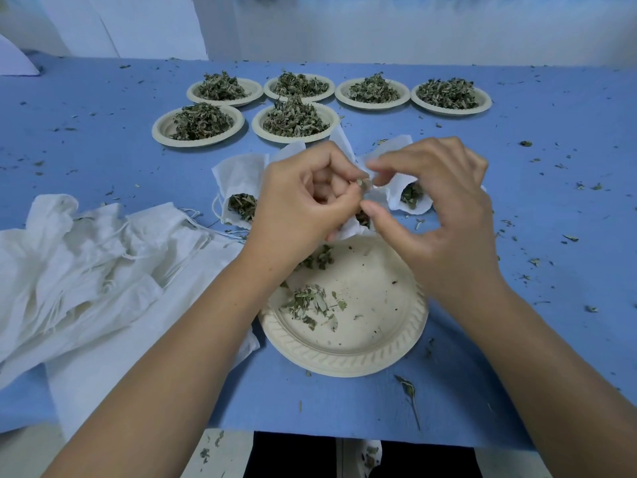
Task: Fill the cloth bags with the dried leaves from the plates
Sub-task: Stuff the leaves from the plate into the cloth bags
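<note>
My left hand (303, 201) has its fingers curled and pinches a small bit of dried leaf at the mouth of a white cloth bag (346, 231), which pokes out under the hand. My right hand (444, 208) curls its thumb and fingers round the bag's upper edge; how firmly it grips is hard to tell. Below both hands lies a cream paper plate (344, 357) with a few dried leaves (306, 301) left on it. Two other bags, one on the left (238, 177) and one on the right (418, 205), lie behind with leaves showing at their mouths.
Several cream plates heaped with dried leaves (198, 127) stand in two rows at the back of the blue table (551, 219). A pile of empty white cloth bags (86, 257) with drawstrings lies at the left. Leaf crumbs are scattered about. The table's front edge is just below the near plate.
</note>
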Motion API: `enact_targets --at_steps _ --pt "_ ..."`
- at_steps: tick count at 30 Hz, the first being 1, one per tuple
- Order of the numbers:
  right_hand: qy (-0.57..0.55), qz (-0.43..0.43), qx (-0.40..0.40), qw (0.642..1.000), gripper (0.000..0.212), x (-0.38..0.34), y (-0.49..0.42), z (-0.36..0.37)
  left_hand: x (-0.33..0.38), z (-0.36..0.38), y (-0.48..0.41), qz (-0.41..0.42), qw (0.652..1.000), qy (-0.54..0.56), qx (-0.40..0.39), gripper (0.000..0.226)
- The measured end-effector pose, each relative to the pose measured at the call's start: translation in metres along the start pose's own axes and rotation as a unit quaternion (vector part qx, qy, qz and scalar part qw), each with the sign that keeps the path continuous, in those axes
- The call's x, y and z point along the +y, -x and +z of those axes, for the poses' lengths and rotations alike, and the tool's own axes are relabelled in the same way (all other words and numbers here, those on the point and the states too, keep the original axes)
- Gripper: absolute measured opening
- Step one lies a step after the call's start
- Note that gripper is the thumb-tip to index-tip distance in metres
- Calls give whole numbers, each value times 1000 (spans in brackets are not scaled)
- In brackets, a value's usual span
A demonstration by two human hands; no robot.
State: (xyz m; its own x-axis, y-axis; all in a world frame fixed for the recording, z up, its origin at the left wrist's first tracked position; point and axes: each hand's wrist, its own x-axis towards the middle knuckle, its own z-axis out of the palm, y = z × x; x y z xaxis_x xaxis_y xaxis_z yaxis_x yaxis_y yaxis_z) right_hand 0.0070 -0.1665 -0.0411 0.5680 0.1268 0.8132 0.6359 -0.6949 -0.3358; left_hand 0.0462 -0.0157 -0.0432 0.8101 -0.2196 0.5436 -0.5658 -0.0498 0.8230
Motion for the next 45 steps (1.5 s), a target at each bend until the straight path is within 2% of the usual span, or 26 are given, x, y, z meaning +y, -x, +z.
enact_targets --at_steps 4,8,12,16,19,21,24,25,26,29,30,31,32,34,35,36,38,40,42,45 --pt "-11 -12 -6 1000 10 1 -1 1 0 -3 -1 -5 1000 0 -18 17" --pt "-51 38 -1 998 3 0 -1 -3 -1 0 1 0 1000 -7 -27 18" --pt "-92 93 -14 991 17 1 -3 -5 -2 2 2 13 999 -10 -27 19" --pt "-95 78 -17 992 9 1 -4 -6 -1 1 1 14 1000 -12 -18 13" --pt "-46 40 -7 998 4 1 -3 -4 -2 0 -1 0 1000 5 19 12" --pt "-2 20 -46 999 12 0 -3 -1 0 -2 -2 -5 999 29 36 14" --pt "25 4 -173 985 25 0 2 6 2 -3 -1 6 999 45 25 12" --pt "19 5 -190 982 26 0 3 6 2 -3 -1 7 999 42 25 12" --pt "5 11 -179 984 26 0 3 4 1 -2 -1 6 999 39 32 12" --pt "-53 30 -46 997 28 3 -2 -5 0 -4 -4 -6 995 39 95 15" --pt "-75 43 -24 996 29 3 -3 -7 0 -5 -5 -9 992 42 118 15" --pt "-99 70 -45 992 30 3 -4 -8 0 -6 -6 -12 990 47 136 16" --pt "-116 113 -106 981 31 2 -4 -6 0 -7 -7 -13 987 53 149 16" --pt "-53 185 -306 932 39 -1 3 3 0 -7 -7 -17 985 61 162 15" --pt "-5 178 -377 909 49 -2 7 8 0 -7 -7 -18 985 61 162 15" --pt "9 159 -413 897 60 -6 10 12 1 -6 -7 -19 985 61 160 15" --pt "-36 118 -446 886 71 -14 10 20 2 -4 -7 -18 986 61 154 16" --pt "-82 86 -495 861 67 -18 8 22 1 -3 -7 -17 987 60 150 16" --pt "-109 95 -534 833 60 -17 6 19 1 -3 -6 -14 987 62 148 16" --pt "-110 120 -522 838 66 -12 4 12 1 -5 -6 -11 987 66 148 15"
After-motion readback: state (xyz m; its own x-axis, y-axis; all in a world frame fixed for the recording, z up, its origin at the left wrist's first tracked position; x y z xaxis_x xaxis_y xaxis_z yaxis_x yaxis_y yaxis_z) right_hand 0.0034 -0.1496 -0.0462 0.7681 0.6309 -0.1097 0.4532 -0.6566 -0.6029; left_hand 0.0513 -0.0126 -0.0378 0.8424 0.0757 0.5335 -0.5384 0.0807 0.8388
